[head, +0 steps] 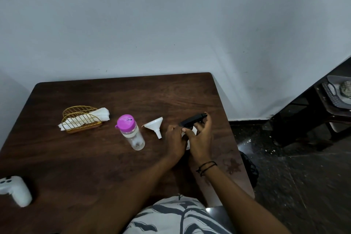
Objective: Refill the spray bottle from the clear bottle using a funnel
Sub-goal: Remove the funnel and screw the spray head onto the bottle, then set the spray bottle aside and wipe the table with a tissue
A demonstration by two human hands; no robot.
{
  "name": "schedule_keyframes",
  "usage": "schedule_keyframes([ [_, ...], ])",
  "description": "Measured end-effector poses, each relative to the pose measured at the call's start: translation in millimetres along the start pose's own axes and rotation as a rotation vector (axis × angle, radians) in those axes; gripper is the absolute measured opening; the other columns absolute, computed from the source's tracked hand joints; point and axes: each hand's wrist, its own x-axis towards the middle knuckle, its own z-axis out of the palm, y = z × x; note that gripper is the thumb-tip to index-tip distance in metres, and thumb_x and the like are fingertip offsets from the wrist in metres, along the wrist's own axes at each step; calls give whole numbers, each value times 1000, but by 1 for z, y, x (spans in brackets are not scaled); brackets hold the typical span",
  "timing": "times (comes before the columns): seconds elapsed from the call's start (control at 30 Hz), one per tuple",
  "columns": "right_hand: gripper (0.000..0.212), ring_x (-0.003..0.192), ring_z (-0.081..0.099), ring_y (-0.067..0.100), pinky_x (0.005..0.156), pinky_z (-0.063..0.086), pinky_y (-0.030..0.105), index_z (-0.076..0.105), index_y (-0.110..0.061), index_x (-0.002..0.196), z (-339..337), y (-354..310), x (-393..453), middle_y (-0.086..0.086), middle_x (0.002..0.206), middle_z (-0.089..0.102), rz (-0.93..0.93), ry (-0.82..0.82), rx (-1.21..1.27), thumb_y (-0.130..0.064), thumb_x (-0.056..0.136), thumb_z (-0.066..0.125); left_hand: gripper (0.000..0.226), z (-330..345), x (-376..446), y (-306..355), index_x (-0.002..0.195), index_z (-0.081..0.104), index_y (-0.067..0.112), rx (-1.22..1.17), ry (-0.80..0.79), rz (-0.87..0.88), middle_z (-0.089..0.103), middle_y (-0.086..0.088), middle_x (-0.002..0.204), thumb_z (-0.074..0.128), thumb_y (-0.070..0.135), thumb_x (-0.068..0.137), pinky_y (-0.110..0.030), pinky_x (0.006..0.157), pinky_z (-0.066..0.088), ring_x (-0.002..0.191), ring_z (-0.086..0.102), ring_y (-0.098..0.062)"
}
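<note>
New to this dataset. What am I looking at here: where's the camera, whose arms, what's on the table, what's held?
One picture, from a wide-angle camera worn on a person's head, looking down at their own bare arms. No robot. On the dark wooden table stand a clear bottle with a pink cap, a white funnel lying on its side, a gold wire holder with tissues, and a white controller at the left edge. Both hands grip the spray bottle: the left hand around its body, the right hand at the black spray head.

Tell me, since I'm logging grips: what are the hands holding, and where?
Both hold the spray bottle: the left hand grips its white body, the right hand grips the black trigger head.
</note>
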Motion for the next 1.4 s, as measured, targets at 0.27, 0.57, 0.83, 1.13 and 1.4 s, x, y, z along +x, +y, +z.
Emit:
schedule_keyframes([
  [0.27, 101, 124, 57, 1, 100, 51, 22, 14, -25, 158, -11, 1, 9, -12, 137, 55, 23, -167, 20, 5, 83, 74, 21, -4, 3, 0, 107, 70, 8, -55, -67, -14, 56, -2, 100, 68, 6, 86, -32, 91, 45, 106, 50, -19],
  [0.57, 77, 115, 65, 9, 97, 55, 32, 38, -16, 143, 2, 1, 2, -3, 124, 67, 18, -81, 20, -2, 79, 78, 9, -4, 0, -6, 89, 66, 8, 5, -38, -17, 64, -8, 94, 57, 8, 88, -29, 74, 45, 99, 52, -18],
  [0.83, 94, 127, 55, 22, 100, 52, 47, 26, -20, 154, 0, 5, -8, 9, 140, 52, -9, -136, -106, -17, 80, 82, 15, -7, -8, -4, 82, 66, 15, -78, 54, 3, 56, 8, 86, 54, 9, 87, -25, 67, 49, 92, 61, -20],
  [1.13, 56, 117, 59, 17, 101, 51, 38, 53, -14, 132, -5, -18, -19, 6, 127, 58, -60, -38, -30, -25, 83, 79, 30, -16, -35, 29, 59, 52, 20, -143, 152, 181, 46, 20, 64, 45, 25, 88, -33, 58, 46, 72, 52, -11],
  [1.4, 13, 88, 67, -5, 76, 50, 10, 66, -32, 100, -47, -15, -46, -20, 89, 70, -140, 77, -96, -28, 89, 73, 18, -27, -61, 44, 70, 66, 8, -226, -189, 483, 68, -7, 71, 66, 1, 86, -17, 71, 43, 67, 52, 0],
])
